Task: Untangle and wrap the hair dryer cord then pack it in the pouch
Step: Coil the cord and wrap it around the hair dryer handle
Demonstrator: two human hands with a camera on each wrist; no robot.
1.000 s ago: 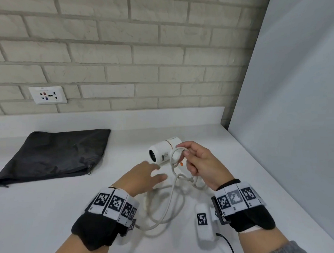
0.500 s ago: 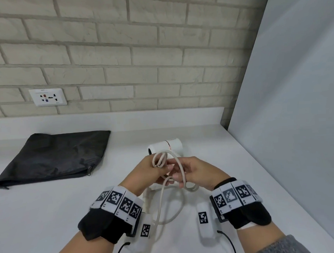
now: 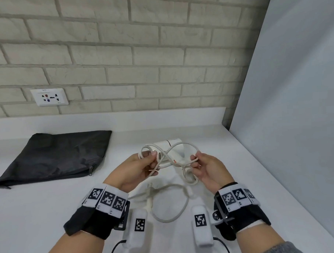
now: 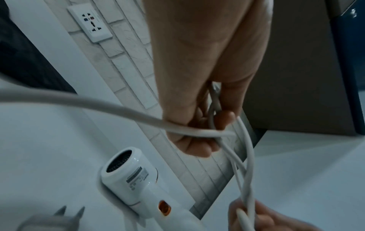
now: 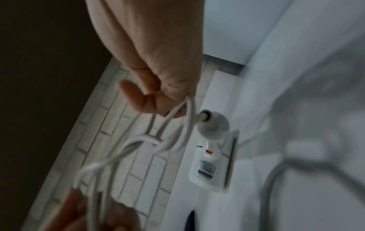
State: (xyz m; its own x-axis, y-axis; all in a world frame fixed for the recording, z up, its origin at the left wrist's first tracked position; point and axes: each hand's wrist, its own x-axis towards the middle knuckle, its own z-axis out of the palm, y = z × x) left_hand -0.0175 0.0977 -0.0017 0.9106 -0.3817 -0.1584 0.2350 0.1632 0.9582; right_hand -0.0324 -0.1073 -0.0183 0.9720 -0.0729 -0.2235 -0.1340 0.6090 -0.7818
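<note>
Black fabric zip pouch (image 3: 52,156) sits far left on the white worktop (image 3: 42,218), white plastic hair dryer (image 3: 171,147) mid-back, its plug (image 3: 150,190) nearer me, wall socket (image 3: 49,97) behind the pouch.

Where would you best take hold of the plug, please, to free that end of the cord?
Grip the plug by its flat body, coming from above and pinching its sides. It lies on the counter between the wrists, prongs pointing away from the person, while both the left hand and right hand hold cord loops.
</note>
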